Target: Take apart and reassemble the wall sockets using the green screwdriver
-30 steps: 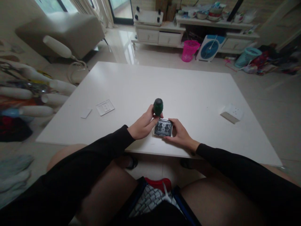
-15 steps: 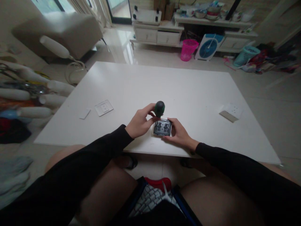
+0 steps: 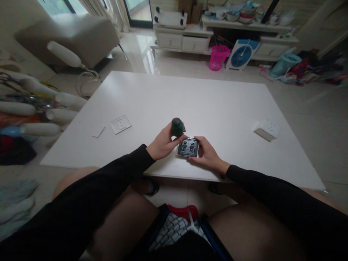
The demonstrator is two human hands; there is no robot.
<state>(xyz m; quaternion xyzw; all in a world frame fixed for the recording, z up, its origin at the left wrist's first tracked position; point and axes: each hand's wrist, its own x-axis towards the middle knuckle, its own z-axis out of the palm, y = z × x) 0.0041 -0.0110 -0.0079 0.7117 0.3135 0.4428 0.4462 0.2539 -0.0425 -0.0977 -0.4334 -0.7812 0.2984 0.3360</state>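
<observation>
My left hand is closed round a screwdriver with a dark green and black handle. The screwdriver stands over the far left corner of a wall socket, whose black inner side faces up; its shaft and tip are hidden by my fingers. My right hand grips the socket at its right edge, thumb on the near side and fingers at the far side. The socket rests low at the near edge of the white table.
On the table's left lie a white cover frame and a small white plate. A white socket box stands at the right. Beyond the table are a pink basket, a blue fan and a low cabinet.
The screwdriver's handle has tilted and shifted left, and my left fingers have wrapped further round it. My right hand and the socket have stayed in place.
</observation>
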